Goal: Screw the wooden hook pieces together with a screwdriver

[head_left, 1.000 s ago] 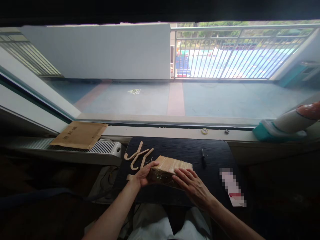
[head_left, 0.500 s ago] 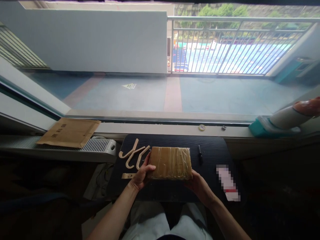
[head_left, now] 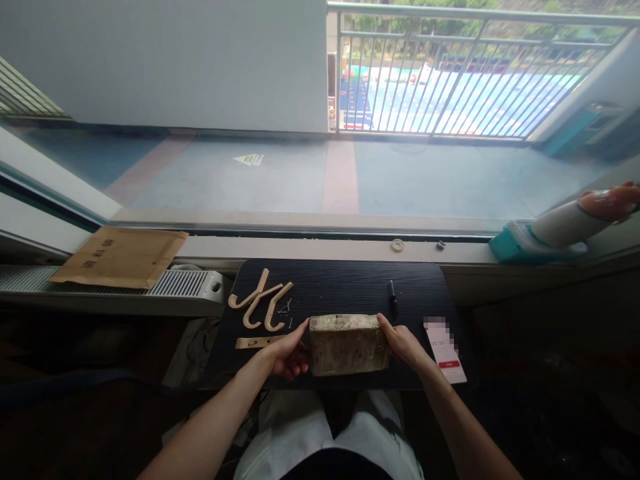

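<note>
Between my hands is a brown box-like package (head_left: 349, 347) wrapped in clear tape, its long side facing me. My left hand (head_left: 291, 353) presses its left end with the thumb at the upper corner, the other fingers curled beside it. At the opposite end my right hand (head_left: 400, 340) grips the upper right corner, its fingers partly hidden. Left of the package lie several pale wooden hooks (head_left: 273, 313), a few small screws (head_left: 285, 308) and a flat wooden strip with holes (head_left: 257, 343). A screwdriver (head_left: 393, 298) rests behind my right hand.
The black table (head_left: 340, 287) stands against the window sill (head_left: 300, 249). A phone (head_left: 447, 353) lies at its right. On the sill are a tape roll (head_left: 397, 245) and a teal container (head_left: 510, 247). A brown envelope (head_left: 120, 258) covers part of the radiator (head_left: 200, 283) at left.
The package has been tipped so a different, duller face shows, and it sits lower. My right hand has moved up to its top corner. My view has tilted down slightly.
</note>
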A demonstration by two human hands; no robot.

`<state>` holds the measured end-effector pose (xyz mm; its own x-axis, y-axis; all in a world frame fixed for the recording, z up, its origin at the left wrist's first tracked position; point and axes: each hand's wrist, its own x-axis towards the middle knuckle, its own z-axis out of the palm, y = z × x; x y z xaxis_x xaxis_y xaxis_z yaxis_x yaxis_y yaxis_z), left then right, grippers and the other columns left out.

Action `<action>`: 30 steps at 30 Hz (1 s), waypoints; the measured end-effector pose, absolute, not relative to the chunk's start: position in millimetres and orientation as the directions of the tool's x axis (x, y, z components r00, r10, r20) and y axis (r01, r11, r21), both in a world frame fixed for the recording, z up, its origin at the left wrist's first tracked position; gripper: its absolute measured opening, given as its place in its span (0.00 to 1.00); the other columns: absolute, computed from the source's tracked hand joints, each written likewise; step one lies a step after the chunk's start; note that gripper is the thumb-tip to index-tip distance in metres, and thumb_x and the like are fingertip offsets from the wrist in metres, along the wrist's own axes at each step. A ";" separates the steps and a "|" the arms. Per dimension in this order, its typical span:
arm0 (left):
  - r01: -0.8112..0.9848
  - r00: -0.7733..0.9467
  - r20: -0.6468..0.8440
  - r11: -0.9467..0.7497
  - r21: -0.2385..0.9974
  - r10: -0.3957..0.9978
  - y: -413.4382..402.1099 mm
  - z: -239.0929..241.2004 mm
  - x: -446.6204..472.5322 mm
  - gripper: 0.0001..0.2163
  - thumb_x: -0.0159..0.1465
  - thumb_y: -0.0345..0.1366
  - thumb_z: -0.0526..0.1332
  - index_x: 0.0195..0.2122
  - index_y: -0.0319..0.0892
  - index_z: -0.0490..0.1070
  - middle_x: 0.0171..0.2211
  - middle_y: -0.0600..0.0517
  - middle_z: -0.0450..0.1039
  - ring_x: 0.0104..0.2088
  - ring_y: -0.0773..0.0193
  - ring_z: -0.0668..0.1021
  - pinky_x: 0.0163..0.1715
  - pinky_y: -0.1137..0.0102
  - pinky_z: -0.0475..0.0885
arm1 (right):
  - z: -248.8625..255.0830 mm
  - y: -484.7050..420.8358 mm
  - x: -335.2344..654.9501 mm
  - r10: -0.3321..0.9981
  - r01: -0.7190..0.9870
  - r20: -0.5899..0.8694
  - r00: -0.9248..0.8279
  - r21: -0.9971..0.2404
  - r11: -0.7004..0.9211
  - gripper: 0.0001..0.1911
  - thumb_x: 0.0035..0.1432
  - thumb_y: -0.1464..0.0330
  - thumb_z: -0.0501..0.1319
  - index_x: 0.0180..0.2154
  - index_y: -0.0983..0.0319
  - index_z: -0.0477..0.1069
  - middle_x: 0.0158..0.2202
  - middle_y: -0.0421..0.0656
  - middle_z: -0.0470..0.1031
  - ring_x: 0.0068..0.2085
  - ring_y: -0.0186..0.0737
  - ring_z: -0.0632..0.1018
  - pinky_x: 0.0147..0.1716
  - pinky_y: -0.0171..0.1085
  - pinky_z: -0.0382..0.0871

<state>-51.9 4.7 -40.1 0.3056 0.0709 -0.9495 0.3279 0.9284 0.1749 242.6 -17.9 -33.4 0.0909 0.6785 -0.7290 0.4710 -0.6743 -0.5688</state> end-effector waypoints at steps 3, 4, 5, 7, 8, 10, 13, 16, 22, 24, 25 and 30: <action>0.407 0.223 -0.973 0.901 0.147 0.058 5.6 -41.1 -50.6 0.42 0.50 0.71 0.34 0.24 0.35 0.71 0.12 0.47 0.65 0.09 0.67 0.63 0.10 0.73 0.56 | -35.3 -9.4 247.2 0.653 0.460 -0.752 0.089 -0.551 -0.696 0.36 0.50 0.40 0.48 0.16 0.65 0.68 0.09 0.44 0.62 0.12 0.37 0.65 0.14 0.36 0.57; 0.395 0.243 -0.968 0.904 0.165 0.070 5.3 -38.8 -51.2 0.43 0.50 0.71 0.34 0.26 0.35 0.71 0.13 0.46 0.66 0.10 0.66 0.64 0.10 0.72 0.57 | -35.1 -7.9 247.7 0.656 0.445 -0.750 0.082 -0.562 -0.698 0.36 0.50 0.40 0.49 0.17 0.66 0.69 0.10 0.44 0.63 0.12 0.37 0.65 0.14 0.36 0.58; 0.355 0.289 -0.952 0.913 0.202 0.098 3.9 -35.8 -52.1 0.42 0.51 0.70 0.36 0.29 0.34 0.71 0.15 0.45 0.68 0.12 0.65 0.67 0.12 0.71 0.60 | -34.8 -7.1 247.4 0.666 0.420 -0.743 0.070 -0.583 -0.695 0.35 0.51 0.41 0.49 0.20 0.67 0.71 0.12 0.45 0.65 0.14 0.37 0.67 0.14 0.35 0.59; 0.193 0.408 -0.882 0.922 0.335 0.235 -2.9 -29.7 -53.1 0.36 0.54 0.66 0.45 0.39 0.36 0.70 0.25 0.43 0.74 0.20 0.60 0.74 0.19 0.69 0.68 | -35.5 -7.5 244.5 0.704 0.346 -0.709 0.043 -0.650 -0.676 0.30 0.55 0.47 0.50 0.35 0.66 0.74 0.22 0.46 0.73 0.21 0.37 0.73 0.19 0.33 0.65; 0.092 0.433 -0.836 0.906 0.413 0.337 -8.7 -28.0 -52.4 0.30 0.56 0.61 0.52 0.46 0.39 0.66 0.31 0.44 0.75 0.26 0.59 0.77 0.25 0.67 0.71 | -37.3 -8.2 241.6 0.725 0.300 -0.687 0.039 -0.684 -0.665 0.26 0.56 0.50 0.51 0.44 0.63 0.71 0.30 0.45 0.76 0.26 0.36 0.76 0.23 0.32 0.68; -0.032 0.348 -0.759 0.816 0.577 0.550 -24.1 -29.9 -47.3 0.30 0.55 0.44 0.62 0.56 0.45 0.54 0.38 0.47 0.75 0.35 0.60 0.78 0.34 0.67 0.71 | -45.2 -10.2 233.3 0.752 0.214 -0.656 0.062 -0.727 -0.652 0.26 0.58 0.55 0.51 0.57 0.56 0.58 0.42 0.44 0.75 0.35 0.35 0.77 0.29 0.32 0.71; 0.048 0.157 -0.750 0.754 0.656 0.642 -48.7 -45.3 -36.3 0.33 0.55 0.36 0.61 0.59 0.43 0.47 0.41 0.46 0.72 0.35 0.61 0.77 0.34 0.67 0.71 | -65.2 -13.3 217.3 0.741 0.170 -0.655 0.149 -0.721 -0.671 0.36 0.56 0.56 0.52 0.62 0.60 0.45 0.46 0.50 0.72 0.39 0.39 0.77 0.31 0.35 0.72; 0.391 -0.045 -0.652 0.614 0.686 0.757 -61.7 -62.0 -41.8 0.25 0.55 0.32 0.60 0.54 0.38 0.58 0.40 0.45 0.70 0.30 0.63 0.76 0.33 0.66 0.71 | -81.5 -17.5 204.1 0.745 0.230 -0.629 0.221 -0.709 -0.667 0.39 0.51 0.57 0.58 0.61 0.64 0.49 0.46 0.52 0.71 0.41 0.44 0.76 0.34 0.39 0.72; 0.801 -0.462 -0.046 0.439 0.407 0.886 -50.0 -69.5 -122.0 0.18 0.55 0.32 0.58 0.47 0.37 0.67 0.45 0.40 0.67 0.49 0.50 0.70 0.48 0.61 0.66 | -70.5 -23.4 187.5 0.885 0.466 -0.351 0.306 -0.756 -0.461 0.29 0.50 0.61 0.58 0.54 0.62 0.60 0.51 0.51 0.63 0.45 0.46 0.72 0.47 0.45 0.65; 0.744 -0.561 -0.148 0.574 0.343 0.815 -43.4 -75.5 -145.2 0.23 0.53 0.34 0.61 0.51 0.36 0.64 0.49 0.36 0.65 0.52 0.43 0.68 0.46 0.57 0.66 | -62.0 -22.7 174.7 0.942 0.545 -0.210 0.262 -0.773 -0.324 0.25 0.52 0.62 0.56 0.52 0.61 0.62 0.48 0.50 0.64 0.41 0.43 0.73 0.43 0.43 0.68; 0.676 -0.601 -0.233 0.642 0.362 0.764 -40.6 -80.0 -153.1 0.24 0.53 0.35 0.62 0.51 0.36 0.64 0.50 0.35 0.65 0.52 0.42 0.68 0.46 0.56 0.66 | -58.5 -22.2 166.0 0.960 0.554 -0.175 0.218 -0.788 -0.269 0.23 0.53 0.63 0.55 0.51 0.62 0.63 0.47 0.49 0.64 0.39 0.41 0.74 0.40 0.42 0.69; 0.473 -0.617 -0.426 0.744 0.471 0.662 -36.1 -100.5 -168.2 0.09 0.55 0.33 0.60 0.37 0.39 0.71 0.37 0.43 0.75 0.41 0.51 0.77 0.38 0.65 0.70 | -47.2 -24.3 111.2 0.982 0.480 -0.180 -0.059 -0.868 -0.130 0.18 0.54 0.66 0.53 0.47 0.62 0.65 0.43 0.46 0.66 0.33 0.35 0.74 0.37 0.38 0.70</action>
<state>-168.2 -36.1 -100.5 -0.6172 0.6616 -0.4259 0.4727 0.7445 0.4715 111.2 -24.3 -47.2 -0.0592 0.9819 -0.1800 0.4799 -0.1301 -0.8676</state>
